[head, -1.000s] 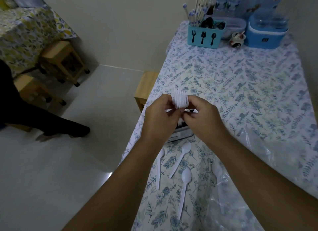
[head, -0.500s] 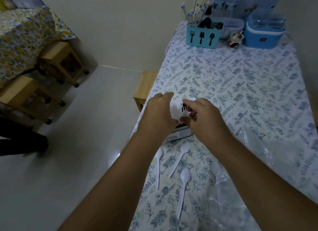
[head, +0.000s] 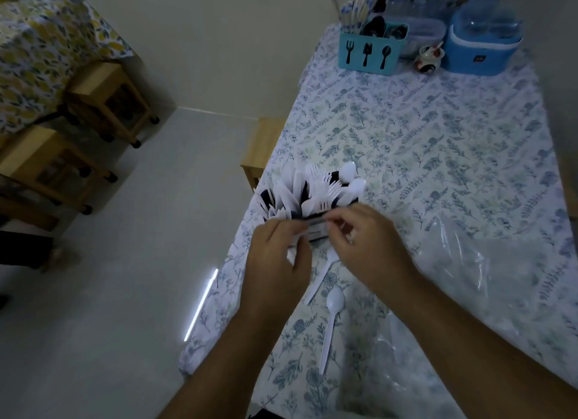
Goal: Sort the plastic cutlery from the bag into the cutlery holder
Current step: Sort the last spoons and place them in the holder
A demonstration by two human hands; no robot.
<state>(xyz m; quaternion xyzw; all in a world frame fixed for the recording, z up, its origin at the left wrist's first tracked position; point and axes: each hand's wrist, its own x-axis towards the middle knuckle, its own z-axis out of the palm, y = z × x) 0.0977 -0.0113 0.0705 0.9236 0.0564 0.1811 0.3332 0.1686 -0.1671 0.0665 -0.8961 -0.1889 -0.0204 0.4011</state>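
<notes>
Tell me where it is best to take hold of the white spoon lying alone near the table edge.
Take the white plastic spoon by its thin handle, coming from above. It lies flat on the tablecloth, bowl away from the person, handle clear of the plastic bag.

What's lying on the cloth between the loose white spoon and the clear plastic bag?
Head view: nothing. Between the loose white spoon and the clear plastic bag there is only bare floral tablecloth. The right forearm crosses above that stretch.

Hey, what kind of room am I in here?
Probably a home dining or kitchen area: a table under a floral tablecloth, a blue cutlery caddy with utensils at its far end, and wooden stools on a tiled floor.
</notes>
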